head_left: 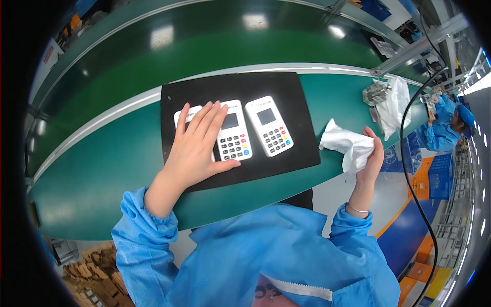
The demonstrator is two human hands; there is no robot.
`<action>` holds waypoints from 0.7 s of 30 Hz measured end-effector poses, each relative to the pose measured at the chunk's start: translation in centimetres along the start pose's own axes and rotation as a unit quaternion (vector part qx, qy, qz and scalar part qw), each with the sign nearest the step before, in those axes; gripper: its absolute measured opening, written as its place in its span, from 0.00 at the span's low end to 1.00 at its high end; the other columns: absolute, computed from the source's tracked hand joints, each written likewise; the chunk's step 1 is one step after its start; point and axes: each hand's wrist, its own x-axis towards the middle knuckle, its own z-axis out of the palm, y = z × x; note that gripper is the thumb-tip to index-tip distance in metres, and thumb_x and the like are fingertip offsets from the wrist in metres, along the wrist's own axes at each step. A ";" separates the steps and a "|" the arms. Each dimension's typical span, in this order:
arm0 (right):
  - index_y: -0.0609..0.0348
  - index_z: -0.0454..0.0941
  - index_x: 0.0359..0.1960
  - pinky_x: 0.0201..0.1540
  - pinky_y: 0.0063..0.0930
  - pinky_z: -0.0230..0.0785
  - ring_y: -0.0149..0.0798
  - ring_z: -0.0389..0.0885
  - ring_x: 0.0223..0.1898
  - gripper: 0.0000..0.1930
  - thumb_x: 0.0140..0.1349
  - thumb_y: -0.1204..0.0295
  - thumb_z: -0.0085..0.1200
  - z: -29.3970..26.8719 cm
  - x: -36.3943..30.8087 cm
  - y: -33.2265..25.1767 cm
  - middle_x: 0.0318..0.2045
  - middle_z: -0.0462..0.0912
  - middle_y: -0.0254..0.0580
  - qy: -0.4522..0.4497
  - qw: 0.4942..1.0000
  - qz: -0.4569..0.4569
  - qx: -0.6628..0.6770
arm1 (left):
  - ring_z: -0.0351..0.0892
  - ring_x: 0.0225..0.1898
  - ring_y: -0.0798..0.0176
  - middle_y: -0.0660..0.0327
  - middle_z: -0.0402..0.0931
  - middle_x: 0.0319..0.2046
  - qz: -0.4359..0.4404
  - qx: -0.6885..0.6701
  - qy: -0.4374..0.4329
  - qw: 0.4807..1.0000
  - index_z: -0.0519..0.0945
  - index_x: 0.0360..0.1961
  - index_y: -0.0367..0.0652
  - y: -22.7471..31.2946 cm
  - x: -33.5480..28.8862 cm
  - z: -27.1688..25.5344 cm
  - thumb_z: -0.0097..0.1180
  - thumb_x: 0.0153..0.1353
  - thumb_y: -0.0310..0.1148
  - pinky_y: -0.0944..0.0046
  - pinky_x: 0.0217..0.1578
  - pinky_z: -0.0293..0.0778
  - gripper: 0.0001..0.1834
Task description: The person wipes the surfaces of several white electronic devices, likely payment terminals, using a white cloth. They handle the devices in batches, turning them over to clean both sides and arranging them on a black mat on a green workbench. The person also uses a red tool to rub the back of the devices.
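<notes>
Three white handheld card payment terminals lie in a row on a black mat (pixel 204 87). My left hand (pixel 197 146) rests flat, fingers stretched, over the left terminal (pixel 180 110) and the left edge of the middle terminal (pixel 236 138). To the right, untouched, lies the right terminal (pixel 269 125), with its small screen and coloured keys facing up. Off the mat's right side, my right hand (pixel 373 156) is closed round a crumpled white cloth (pixel 349 146), held near the bench's front edge. The fingers behind the cloth are partly hidden.
The mat lies on a green bench (pixel 102 158); beyond its rail runs a darker green conveyor (pixel 215 41). At the right stand a white plastic bag (pixel 396 105) and a clear container (pixel 376 94). A black cable (pixel 409 169) hangs there. A co-worker (pixel 445 123) in blue sits farther off.
</notes>
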 end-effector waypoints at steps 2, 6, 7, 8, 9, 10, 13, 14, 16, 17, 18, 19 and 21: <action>0.73 0.72 0.62 0.74 0.45 0.60 0.48 0.75 0.64 0.26 0.79 0.58 0.44 -0.2 2.4 -1.5 0.64 0.75 0.57 -0.010 0.978 0.054 0.199 | 0.60 0.75 0.47 0.46 0.65 0.71 0.000 0.005 0.001 1.000 0.60 0.75 0.36 0.0 -0.1 -0.1 0.74 0.45 0.60 0.36 0.77 0.39 0.62; 0.69 0.74 0.55 0.59 0.40 0.76 0.43 0.83 0.49 0.19 0.78 0.61 0.49 -2.8 9.8 -3.4 0.46 0.83 0.49 0.001 0.975 0.039 0.219 | 0.60 0.75 0.45 0.46 0.64 0.71 -0.003 0.009 -0.008 1.000 0.60 0.75 0.36 0.4 0.3 -0.3 0.76 0.44 0.58 0.36 0.77 0.40 0.63; 0.68 0.75 0.53 0.52 0.37 0.79 0.41 0.84 0.45 0.16 0.77 0.64 0.50 -1.9 11.1 -4.3 0.42 0.84 0.45 0.049 0.990 0.019 0.134 | 0.61 0.75 0.45 0.46 0.65 0.71 -0.006 0.009 -0.007 1.000 0.59 0.75 0.35 0.4 0.3 -0.4 0.78 0.41 0.55 0.36 0.77 0.41 0.65; 0.67 0.76 0.52 0.48 0.34 0.78 0.39 0.84 0.43 0.15 0.77 0.66 0.51 -2.1 12.7 -4.8 0.42 0.84 0.44 0.004 0.993 -0.027 0.117 | 0.61 0.75 0.45 0.46 0.65 0.71 -0.003 0.007 -0.004 1.000 0.59 0.75 0.35 0.4 0.4 -0.3 0.78 0.41 0.55 0.36 0.77 0.42 0.65; 0.66 0.76 0.52 0.44 0.32 0.77 0.37 0.84 0.42 0.13 0.76 0.67 0.52 -2.2 14.3 -4.9 0.41 0.83 0.42 -0.042 0.992 -0.066 0.101 | 0.60 0.75 0.45 0.46 0.65 0.71 -0.004 0.007 -0.006 1.000 0.59 0.75 0.35 0.4 0.3 -0.4 0.78 0.41 0.55 0.36 0.77 0.42 0.65; 0.65 0.77 0.54 0.44 0.28 0.76 0.33 0.83 0.42 0.13 0.76 0.69 0.52 -2.3 15.7 -4.8 0.41 0.84 0.39 -0.025 0.994 -0.096 0.039 | 0.60 0.75 0.45 0.46 0.65 0.71 -0.005 0.007 -0.009 1.000 0.59 0.75 0.35 0.4 0.2 -0.4 0.78 0.40 0.55 0.36 0.76 0.42 0.65; 0.69 0.78 0.57 0.44 0.27 0.74 0.29 0.82 0.42 0.16 0.75 0.70 0.52 -4.6 20.1 -3.9 0.44 0.84 0.38 0.031 0.972 -0.173 -0.158 | 0.60 0.75 0.45 0.46 0.64 0.71 0.008 0.000 -0.002 1.000 0.59 0.75 0.34 0.4 0.6 -0.1 0.79 0.40 0.55 0.35 0.76 0.42 0.65; 0.68 0.81 0.54 0.42 0.28 0.74 0.32 0.84 0.39 0.15 0.74 0.69 0.52 -3.7 20.8 -3.5 0.38 0.86 0.39 0.093 0.944 -0.191 -0.253 | 0.60 0.75 0.45 0.46 0.64 0.71 0.003 0.001 -0.005 1.000 0.59 0.75 0.35 0.3 0.3 -0.3 0.78 0.40 0.56 0.35 0.76 0.42 0.65; 0.66 0.83 0.53 0.39 0.30 0.75 0.34 0.84 0.33 0.15 0.72 0.69 0.53 -3.4 21.2 -3.4 0.33 0.86 0.42 0.107 0.908 -0.179 -0.363 | 0.60 0.75 0.45 0.44 0.64 0.71 0.000 -0.001 -0.007 1.000 0.60 0.75 0.35 0.3 0.2 -0.4 0.76 0.44 0.59 0.34 0.76 0.41 0.63; 0.65 0.83 0.52 0.37 0.31 0.75 0.35 0.85 0.31 0.15 0.72 0.68 0.53 -3.8 21.3 -3.6 0.30 0.86 0.44 0.117 0.884 -0.172 -0.419 | 0.60 0.75 0.45 0.43 0.64 0.71 0.002 -0.006 -0.008 1.000 0.61 0.74 0.36 0.3 0.3 -0.3 0.75 0.45 0.60 0.34 0.76 0.41 0.62; 0.63 0.85 0.51 0.31 0.35 0.75 0.38 0.84 0.22 0.15 0.70 0.68 0.53 -4.6 22.0 -3.7 0.26 0.85 0.49 0.104 0.844 -0.247 -0.465 | 0.60 0.75 0.45 0.43 0.64 0.71 0.006 -0.008 -0.008 1.000 0.61 0.75 0.36 0.4 0.5 -0.2 0.75 0.45 0.60 0.34 0.76 0.41 0.62; 0.62 0.85 0.51 0.31 0.36 0.76 0.39 0.84 0.23 0.15 0.71 0.68 0.52 -5.3 22.3 -4.0 0.26 0.85 0.49 0.117 0.842 -0.234 -0.473 | 0.60 0.75 0.45 0.43 0.64 0.71 0.012 -0.010 -0.006 1.000 0.61 0.75 0.36 0.4 0.7 -0.1 0.75 0.45 0.60 0.34 0.76 0.41 0.62; 0.62 0.85 0.52 0.32 0.38 0.76 0.40 0.86 0.23 0.15 0.71 0.68 0.51 -3.2 21.5 -4.3 0.26 0.86 0.50 0.124 0.847 -0.201 -0.477 | 0.60 0.75 0.45 0.43 0.64 0.71 0.004 0.000 -0.009 1.000 0.61 0.74 0.35 0.3 0.4 -0.3 0.75 0.45 0.60 0.34 0.76 0.41 0.62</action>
